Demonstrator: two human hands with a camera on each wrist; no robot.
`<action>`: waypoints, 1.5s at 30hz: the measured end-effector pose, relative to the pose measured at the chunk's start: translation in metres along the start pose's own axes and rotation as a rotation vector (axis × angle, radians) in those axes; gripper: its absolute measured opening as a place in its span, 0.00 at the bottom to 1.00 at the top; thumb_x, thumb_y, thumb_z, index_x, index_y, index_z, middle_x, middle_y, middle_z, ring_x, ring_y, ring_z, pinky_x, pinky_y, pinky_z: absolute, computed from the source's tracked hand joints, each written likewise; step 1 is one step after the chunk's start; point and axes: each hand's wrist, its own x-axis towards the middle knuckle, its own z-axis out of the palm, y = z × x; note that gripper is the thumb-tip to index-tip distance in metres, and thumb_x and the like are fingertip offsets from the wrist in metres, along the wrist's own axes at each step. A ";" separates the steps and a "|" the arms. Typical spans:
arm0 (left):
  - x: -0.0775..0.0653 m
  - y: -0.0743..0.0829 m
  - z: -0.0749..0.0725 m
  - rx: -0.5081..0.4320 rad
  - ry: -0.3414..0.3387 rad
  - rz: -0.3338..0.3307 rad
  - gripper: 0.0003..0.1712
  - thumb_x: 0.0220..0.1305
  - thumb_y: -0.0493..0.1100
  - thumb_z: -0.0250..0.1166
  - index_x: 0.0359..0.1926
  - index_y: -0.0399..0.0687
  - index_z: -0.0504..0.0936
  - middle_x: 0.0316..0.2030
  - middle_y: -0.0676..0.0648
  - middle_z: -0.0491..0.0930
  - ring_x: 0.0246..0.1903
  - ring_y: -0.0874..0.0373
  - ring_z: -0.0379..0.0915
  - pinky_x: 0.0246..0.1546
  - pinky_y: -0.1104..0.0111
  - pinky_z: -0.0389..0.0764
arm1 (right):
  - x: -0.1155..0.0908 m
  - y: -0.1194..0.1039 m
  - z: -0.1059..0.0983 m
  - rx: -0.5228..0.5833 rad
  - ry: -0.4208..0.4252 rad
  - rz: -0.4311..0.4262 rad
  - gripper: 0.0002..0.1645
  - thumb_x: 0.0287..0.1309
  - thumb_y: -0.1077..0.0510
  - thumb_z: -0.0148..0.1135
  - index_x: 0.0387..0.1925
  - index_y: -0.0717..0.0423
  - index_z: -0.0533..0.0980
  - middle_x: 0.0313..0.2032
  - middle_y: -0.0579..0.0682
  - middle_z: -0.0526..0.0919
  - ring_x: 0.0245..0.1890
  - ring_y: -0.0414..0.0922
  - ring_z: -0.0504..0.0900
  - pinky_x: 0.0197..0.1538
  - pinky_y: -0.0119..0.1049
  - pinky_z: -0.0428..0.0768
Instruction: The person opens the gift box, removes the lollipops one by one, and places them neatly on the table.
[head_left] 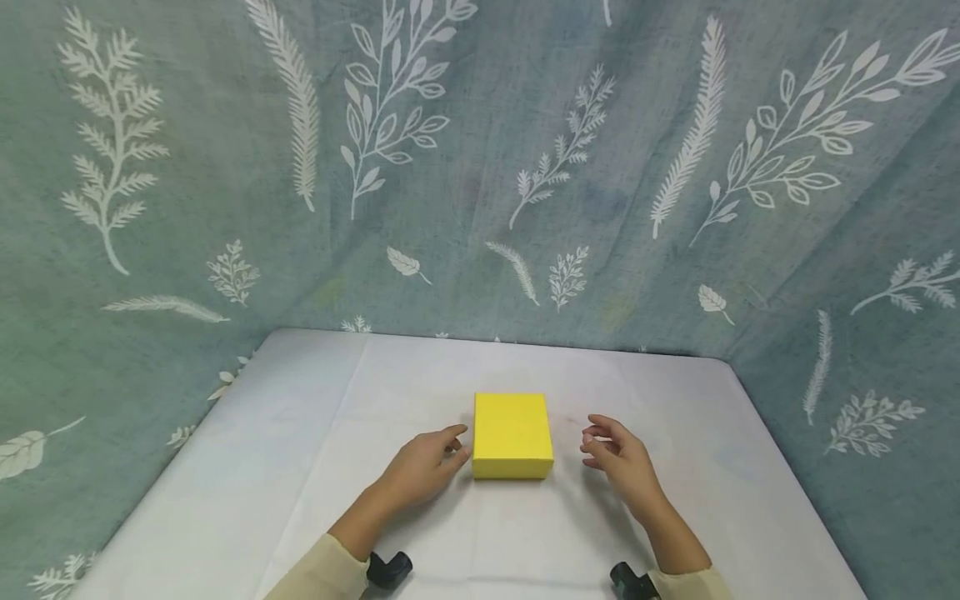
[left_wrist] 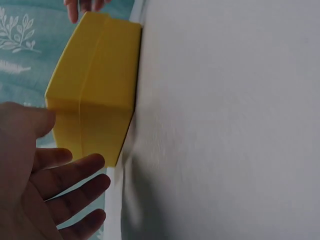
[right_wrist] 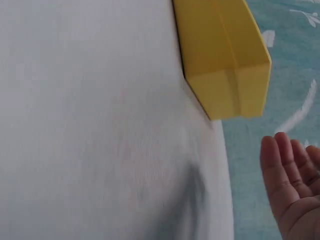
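A yellow box (head_left: 513, 429) with a seam around its sides, like a lidded box, sits on the white-covered table in the head view. Just off its left side is my left hand (head_left: 426, 467), fingers spread and loosely bent, holding nothing. The left wrist view shows that hand (left_wrist: 55, 185) with its fingertips right by the box's side (left_wrist: 97, 125). To the right of the box, with a gap between, hovers my right hand (head_left: 621, 467), its fingers relaxed and nothing in them. In the right wrist view the fingers (right_wrist: 275, 172) point toward the box (right_wrist: 225, 65).
A white cloth (head_left: 420, 367) covers the table. Behind and on both sides hangs a blue-green curtain (head_left: 465, 250) printed with white leaves. Dark wrist-worn devices (head_left: 390, 571) show below the sleeves (head_left: 322, 571).
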 end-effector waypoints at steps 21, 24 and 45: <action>0.020 0.007 0.011 -0.713 -0.083 -0.279 0.45 0.57 0.56 0.71 0.66 0.33 0.68 0.44 0.45 0.75 0.33 0.56 0.79 0.37 0.63 0.82 | 0.013 -0.002 0.042 0.101 -0.190 0.148 0.31 0.65 0.50 0.60 0.64 0.63 0.68 0.46 0.56 0.76 0.36 0.48 0.80 0.40 0.42 0.83; 0.023 0.013 0.010 -0.740 -0.074 -0.322 0.44 0.57 0.55 0.72 0.66 0.35 0.69 0.44 0.45 0.75 0.34 0.56 0.77 0.35 0.64 0.81 | 0.013 -0.003 0.043 0.097 -0.191 0.156 0.32 0.64 0.51 0.62 0.64 0.63 0.68 0.45 0.56 0.75 0.35 0.49 0.80 0.40 0.42 0.83; 0.037 0.008 0.012 -0.903 -0.094 -0.363 0.36 0.61 0.46 0.68 0.65 0.33 0.68 0.41 0.42 0.76 0.34 0.53 0.78 0.35 0.64 0.83 | 0.028 -0.002 0.039 0.190 -0.253 0.236 0.34 0.62 0.53 0.64 0.64 0.66 0.67 0.51 0.59 0.79 0.40 0.51 0.82 0.42 0.44 0.83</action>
